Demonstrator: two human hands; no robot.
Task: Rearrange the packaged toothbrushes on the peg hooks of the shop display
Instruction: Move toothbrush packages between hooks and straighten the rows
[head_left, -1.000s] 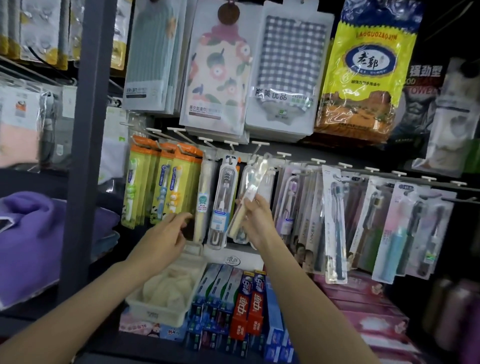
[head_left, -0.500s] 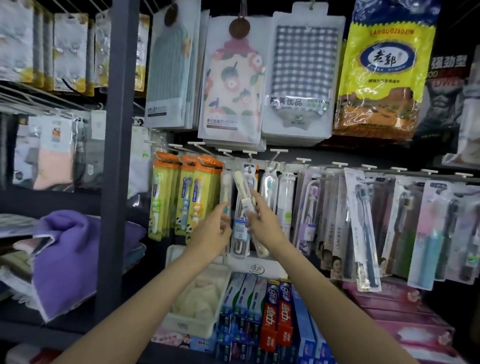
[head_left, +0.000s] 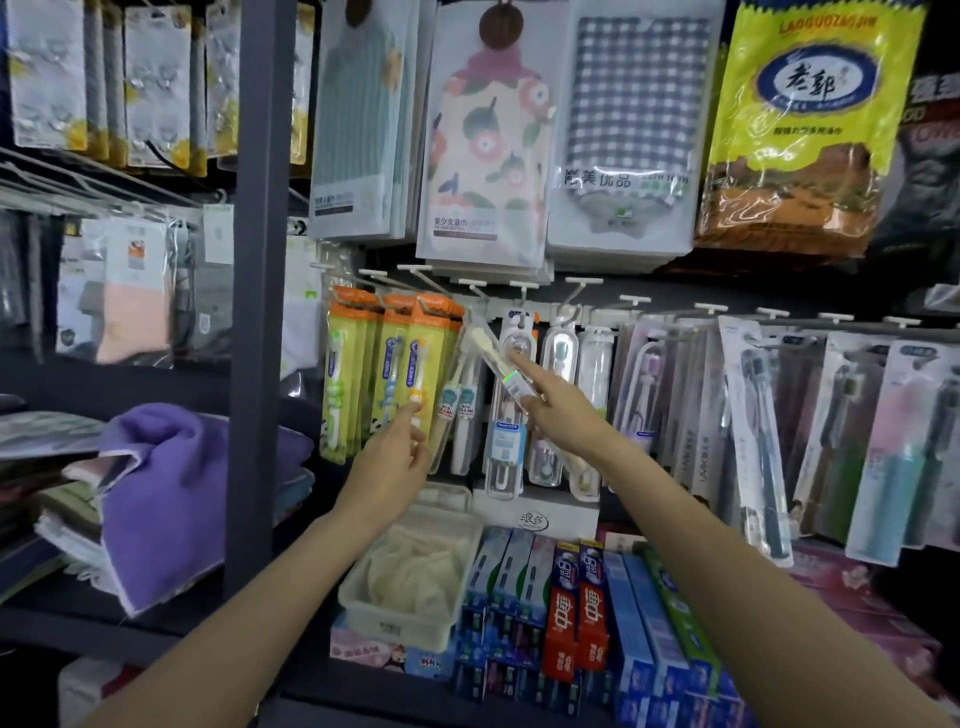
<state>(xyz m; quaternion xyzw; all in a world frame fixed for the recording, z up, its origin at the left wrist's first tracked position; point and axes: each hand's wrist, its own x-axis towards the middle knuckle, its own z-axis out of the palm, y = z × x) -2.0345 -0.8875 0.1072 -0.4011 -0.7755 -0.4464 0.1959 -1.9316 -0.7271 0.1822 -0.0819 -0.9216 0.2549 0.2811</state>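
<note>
Since half a second ago the hands have been drawn apart: the left hand (head_left: 392, 453) is lowered beside the orange packs (head_left: 410, 364), its fingers loosely spread and nothing held. A clear toothbrush pack (head_left: 496, 358) is pinched at its lower end by the right hand (head_left: 558, 415), forefinger stretched along it. It is tilted, its top raised to the peg hooks (head_left: 475, 304) left of the blue-carded pack (head_left: 506, 410).

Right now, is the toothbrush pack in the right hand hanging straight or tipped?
Tipped. The clear toothbrush pack slants, its top toward the orange packs, held by the right hand, while neighbouring packs hang straight down.
</note>
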